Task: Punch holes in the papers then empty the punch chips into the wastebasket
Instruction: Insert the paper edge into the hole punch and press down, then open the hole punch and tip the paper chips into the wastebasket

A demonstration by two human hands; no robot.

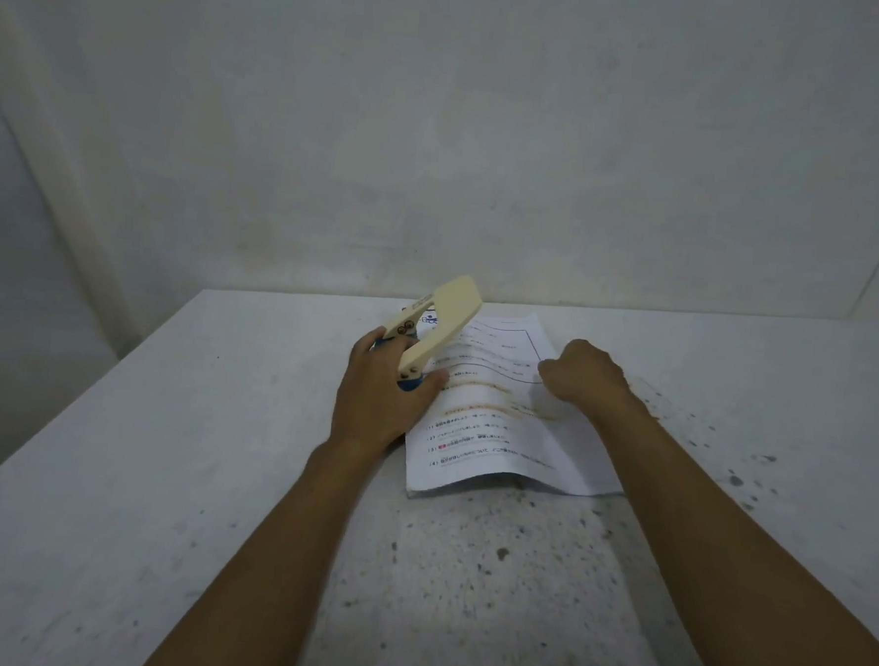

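Step in hand, as judged: punching, at the alignment stage; emptying the chips not yet begun, and no wastebasket in view. Punch (430,327): cream lever raised at a steep tilt, blue base below it largely hidden by the left hand (377,396); it sits on the table (137,443) at the left long edge of the papers (493,428), about midway up that edge. Whether the edge is fully seated in the slot cannot be told, since the hand covers the mouth. Left hand: wrapped around the base, fingers curled under the lever's hinge end, thumb lying across the sheet margin. Right hand (581,377): closed in a loose fist, knuckles resting on the papers near the right edge, seemingly steadying them; it pinches nothing that shows. Papers: thin white stack, printed with text and line boxes, a brown ring-shaped stain across the middle, near edge bowed up slightly off the table. Next move calls for: sheets pushed square into the slot, then a firm downward press on the raised lever while the base stays put.
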